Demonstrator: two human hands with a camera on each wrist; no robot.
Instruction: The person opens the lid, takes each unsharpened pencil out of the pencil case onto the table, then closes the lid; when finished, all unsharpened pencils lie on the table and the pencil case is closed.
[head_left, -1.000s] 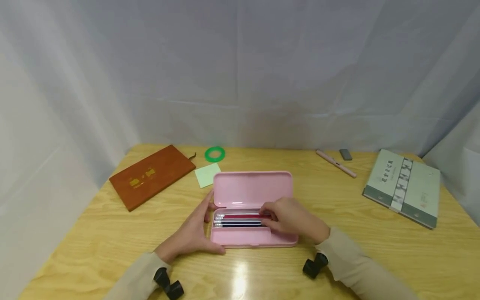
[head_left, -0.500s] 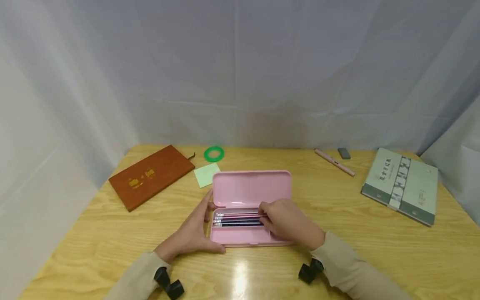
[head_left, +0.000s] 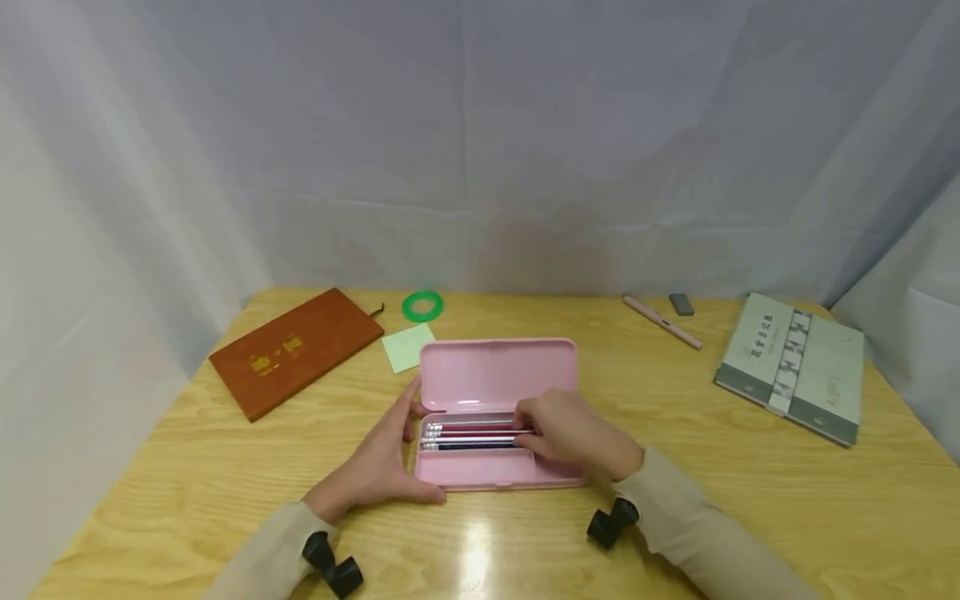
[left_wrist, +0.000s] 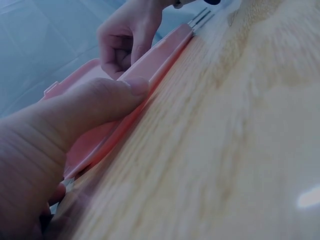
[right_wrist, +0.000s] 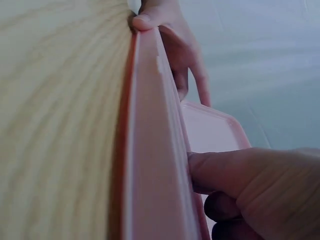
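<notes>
An open pink pencil case [head_left: 474, 472] lies on the wooden table, its lid [head_left: 498, 375] tipped back. Several pencils [head_left: 468, 437] with metal-banded ends lie side by side in its rear compartment. My left hand [head_left: 375, 467] grips the case's left end, thumb along the front wall and fingers at the back. My right hand [head_left: 576, 433] reaches into the case from the right, with thumb and curled fingers pinching at the pencils' right ends, which the hand hides. In the right wrist view, the right thumb [right_wrist: 220, 172] shows just behind the front wall.
A brown notebook [head_left: 296, 354], a pale green sticky note [head_left: 407, 347] and a green tape ring [head_left: 422, 306] lie to the left. To the right are a pink pen [head_left: 662, 322], a grey eraser [head_left: 681, 304] and a green-grey notebook [head_left: 791, 367]. A pale curtain [head_left: 465, 150] hangs behind the table.
The pencils have shifted slightly against each other under my right fingers. My left hand keeps its hold on the case. The whole head view has drifted a little.
</notes>
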